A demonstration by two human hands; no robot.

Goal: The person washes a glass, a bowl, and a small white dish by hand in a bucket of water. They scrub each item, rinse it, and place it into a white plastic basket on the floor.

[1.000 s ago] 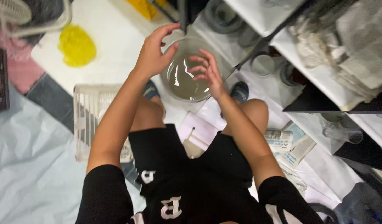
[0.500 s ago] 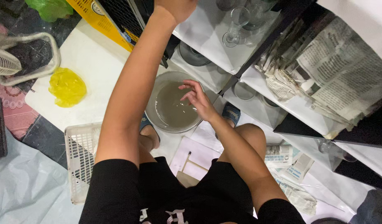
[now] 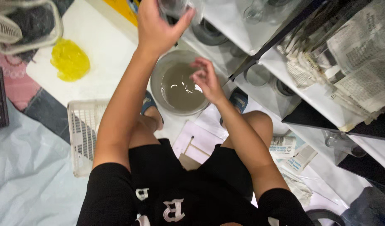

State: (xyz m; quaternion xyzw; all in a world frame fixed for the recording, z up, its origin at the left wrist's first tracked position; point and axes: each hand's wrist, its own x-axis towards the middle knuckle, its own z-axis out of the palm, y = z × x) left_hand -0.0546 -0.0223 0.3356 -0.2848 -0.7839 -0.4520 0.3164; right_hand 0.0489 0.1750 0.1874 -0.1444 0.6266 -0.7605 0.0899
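Note:
My left hand (image 3: 155,29) reaches up to the top edge of the view and is closed around a clear drinking glass (image 3: 175,6), only partly in frame. My right hand (image 3: 206,79) hovers over a round metal bowl (image 3: 158,71) of murky grey water on the floor. Its fingers are loosely curled and apart, and it holds nothing. I squat with the bowl between my feet, which are in blue sandals (image 3: 239,100).
White shelves (image 3: 284,90) with glassware (image 3: 253,12) and crumpled newspaper bundles (image 3: 347,54) run along the right. A white plastic basket (image 3: 81,134) lies at the left. A yellow cloth (image 3: 69,59) sits on a white board. A fan guard (image 3: 8,25) is at top left.
My left hand left the bowl's rim, rose toward the shelf and now grips a glass. My right hand stayed over the bowl. The view shifted slightly.

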